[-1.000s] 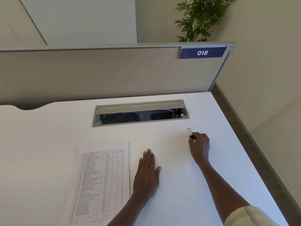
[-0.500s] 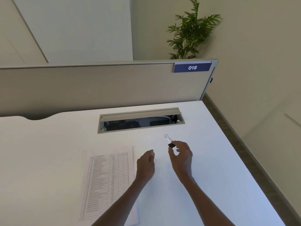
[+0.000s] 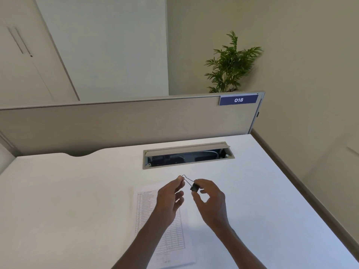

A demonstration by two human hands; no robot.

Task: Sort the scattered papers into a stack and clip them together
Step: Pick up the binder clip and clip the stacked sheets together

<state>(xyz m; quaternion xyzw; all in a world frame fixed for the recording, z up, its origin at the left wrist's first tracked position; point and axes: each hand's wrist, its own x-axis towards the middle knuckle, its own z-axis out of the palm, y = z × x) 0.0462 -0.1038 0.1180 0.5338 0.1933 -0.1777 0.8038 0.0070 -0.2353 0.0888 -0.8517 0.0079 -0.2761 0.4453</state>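
Note:
A small black binder clip (image 3: 193,188) with wire handles is held in the air above the desk, between both hands. My right hand (image 3: 210,200) pinches its black body. My left hand (image 3: 170,199) pinches the tip of one wire handle. Under my hands a stack of printed papers (image 3: 143,202) with tables lies flat on the white desk (image 3: 68,200); my left forearm covers its middle.
An open cable tray (image 3: 188,155) is sunk into the desk just beyond my hands. A beige partition (image 3: 116,125) with a blue "018" label (image 3: 238,100) closes the far edge. The desk's right edge drops to the floor; a potted plant (image 3: 231,65) stands behind the partition.
My right hand lifted the clip off the desk and brought it left over the papers. My left hand rose from the desk and took hold of a wire handle. The camera tilted upward.

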